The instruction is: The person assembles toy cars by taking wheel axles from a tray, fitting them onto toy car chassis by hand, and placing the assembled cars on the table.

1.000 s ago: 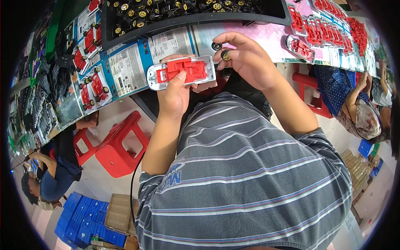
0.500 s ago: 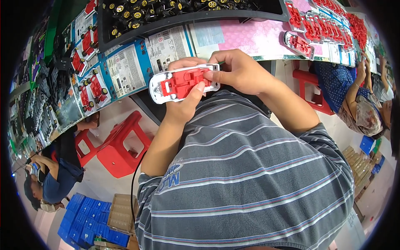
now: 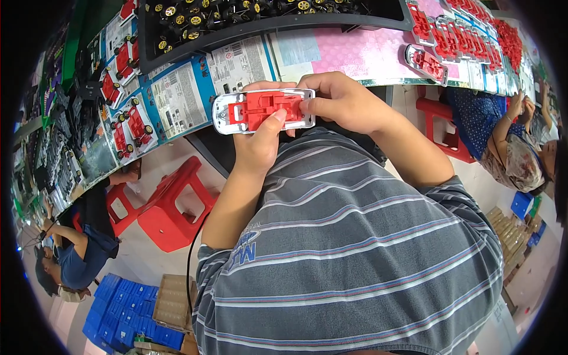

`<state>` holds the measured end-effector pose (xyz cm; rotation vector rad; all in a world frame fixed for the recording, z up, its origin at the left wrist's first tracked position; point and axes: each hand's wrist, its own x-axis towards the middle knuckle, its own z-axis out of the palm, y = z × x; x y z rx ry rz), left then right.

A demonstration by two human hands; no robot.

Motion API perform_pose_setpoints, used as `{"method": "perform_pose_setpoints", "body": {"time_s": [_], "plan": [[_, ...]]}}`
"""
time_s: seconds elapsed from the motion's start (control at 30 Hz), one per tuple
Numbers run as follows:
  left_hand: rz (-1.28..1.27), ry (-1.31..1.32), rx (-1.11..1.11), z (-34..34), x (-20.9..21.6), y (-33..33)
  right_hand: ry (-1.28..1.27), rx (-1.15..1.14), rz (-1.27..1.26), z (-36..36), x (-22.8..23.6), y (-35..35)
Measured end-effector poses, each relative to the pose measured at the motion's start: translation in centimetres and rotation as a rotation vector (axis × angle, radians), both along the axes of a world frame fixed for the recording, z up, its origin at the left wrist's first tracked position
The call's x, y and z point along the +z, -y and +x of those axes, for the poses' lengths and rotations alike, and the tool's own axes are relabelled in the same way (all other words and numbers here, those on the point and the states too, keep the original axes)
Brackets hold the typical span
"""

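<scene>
Between my two hands is a white toy car body (image 3: 222,115) with its underside up and a red plastic insert (image 3: 260,106) inside it. My left hand (image 3: 262,145) grips it from below, thumb pressed on the red insert and fingers behind the far side. My right hand (image 3: 340,106) pinches the right end, its thumb on the insert's edge and its other fingers behind. The car body lies nearly level, just off the near edge of the table. My hands hide part of its underside.
A black tray (image 3: 278,22) of wheels on axles stands beyond my hands. Wheeled toy cars (image 3: 139,125) lie at the left, similar bodies (image 3: 427,64) at the right. Red stools (image 3: 171,207) and blue crates (image 3: 124,307) stand below. People sit at both sides.
The car body has turned slightly and now lies more level, its left end a little higher. My left thumb has slid a little leftward and up on the red insert.
</scene>
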<state>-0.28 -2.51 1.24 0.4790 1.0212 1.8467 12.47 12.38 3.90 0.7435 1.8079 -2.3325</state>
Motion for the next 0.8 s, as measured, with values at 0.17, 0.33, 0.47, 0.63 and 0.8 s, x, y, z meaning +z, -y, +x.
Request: {"method": "perform_pose_setpoints", "body": {"time_s": [0.17, 0.33, 0.47, 0.63, 0.8], "plan": [[-0.025, -0.041, -0.029, -0.1, -0.6, 0.2, -0.022, 0.073, 0.083, 0.1, -1.6, -0.6], [-0.008, -0.06, -0.002, 0.3, -0.4, 0.3, -0.012, 0.061, 0.132, -0.1, -1.6, -0.6], [-0.026, -0.082, -0.002, 0.1, -0.5, 0.5, 0.0, 0.087, 0.218, -0.2, -0.8, -0.2], [-0.049, -0.012, -0.048, -0.6, -0.7, 0.6, -0.028, 0.074, 0.033, -0.2, -0.2, -0.5], [-0.056, -0.015, -0.055, -0.8, -0.5, 0.4, -0.084, 0.102, 0.034, 0.0, -1.1, -0.6]]}}
